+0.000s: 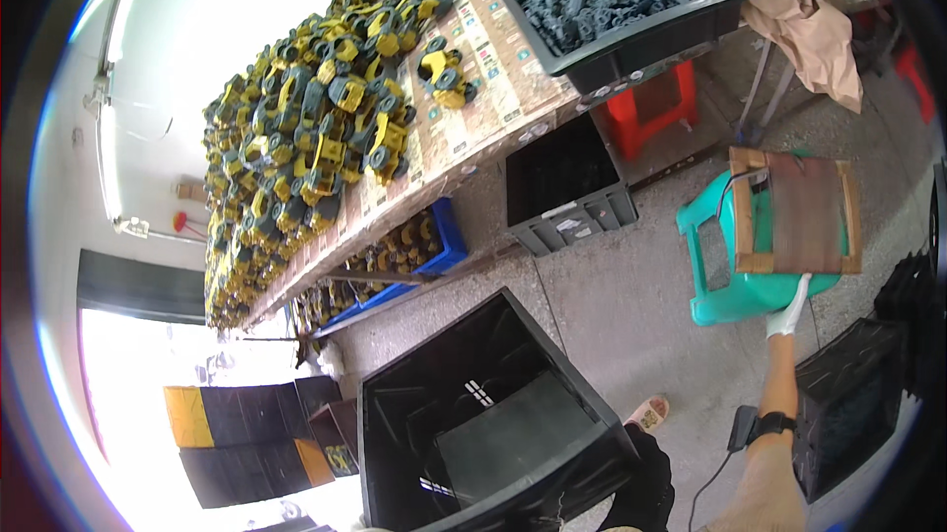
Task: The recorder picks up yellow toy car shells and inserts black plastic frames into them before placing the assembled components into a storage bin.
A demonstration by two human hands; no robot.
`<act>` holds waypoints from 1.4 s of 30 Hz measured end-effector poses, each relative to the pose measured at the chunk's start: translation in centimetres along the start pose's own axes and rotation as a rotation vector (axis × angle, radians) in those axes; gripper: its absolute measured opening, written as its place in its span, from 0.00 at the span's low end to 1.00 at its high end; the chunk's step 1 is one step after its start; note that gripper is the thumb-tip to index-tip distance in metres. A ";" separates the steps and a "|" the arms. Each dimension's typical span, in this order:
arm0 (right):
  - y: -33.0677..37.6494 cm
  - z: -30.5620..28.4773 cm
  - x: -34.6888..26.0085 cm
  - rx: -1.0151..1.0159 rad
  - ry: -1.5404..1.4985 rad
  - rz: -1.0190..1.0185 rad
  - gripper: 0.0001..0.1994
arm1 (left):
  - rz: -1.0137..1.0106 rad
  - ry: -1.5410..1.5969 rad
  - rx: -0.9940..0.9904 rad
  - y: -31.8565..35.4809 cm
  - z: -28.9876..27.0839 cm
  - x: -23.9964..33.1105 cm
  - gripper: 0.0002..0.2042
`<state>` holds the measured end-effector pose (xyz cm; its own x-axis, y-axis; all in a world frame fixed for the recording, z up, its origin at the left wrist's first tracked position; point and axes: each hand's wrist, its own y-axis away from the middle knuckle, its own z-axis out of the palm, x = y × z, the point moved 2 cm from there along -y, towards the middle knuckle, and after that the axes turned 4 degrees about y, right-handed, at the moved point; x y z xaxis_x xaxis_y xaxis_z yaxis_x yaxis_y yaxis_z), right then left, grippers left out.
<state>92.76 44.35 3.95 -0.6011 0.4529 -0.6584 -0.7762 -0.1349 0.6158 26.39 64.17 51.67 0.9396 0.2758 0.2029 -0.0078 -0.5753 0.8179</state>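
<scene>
My right hand (786,320), in a white glove with a black band at the wrist, reaches to the near edge of a green plastic stool (705,266). Its fingers close at that edge, just below a wooden frame with a brown panel (804,216) lying on the stool; the panel looks smeared. A large black crate (582,389) is tilted in front of me, its open inside facing up, with a flat dark panel in it. A small pale patch at the crate's lower left corner may be my left hand; its fingers are hidden.
Yellow and black toy vehicles (296,138) crowd the long table (503,88). On it stands a black tub (631,39) of dark plastic parts. Below are a grey crate (572,221), a red stool (651,113) and a blue bin (449,236). Black crates (853,404) stand at right.
</scene>
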 end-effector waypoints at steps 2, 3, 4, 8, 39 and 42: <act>2.3 -2.9 2.1 0.049 0.037 -0.034 0.46 | -0.428 0.542 0.129 -1.7 -0.2 -3.9 0.11; 3.9 -4.2 3.2 0.058 0.045 -0.033 0.46 | -0.348 0.544 0.037 -2.0 -0.9 -5.6 0.13; 5.6 -5.4 4.5 0.049 0.072 0.008 0.45 | -0.356 0.538 0.028 -1.9 -1.4 -7.3 0.13; 11.8 -8.4 9.8 -0.012 0.173 0.098 0.43 | -0.263 0.619 0.092 -1.4 -3.9 -9.2 0.09; 43.8 17.2 55.1 -0.989 1.172 0.697 0.36 | -0.648 1.165 0.543 10.9 4.3 -29.1 0.16; 48.0 16.9 49.3 -1.302 1.284 0.719 0.39 | -0.743 1.345 0.646 12.3 5.0 -26.9 0.19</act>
<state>29.04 75.08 8.38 -0.1101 -0.6908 -0.7146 0.3490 -0.7001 0.6230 2.76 45.88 53.60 -0.2740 0.8415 0.4657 0.7311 -0.1323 0.6693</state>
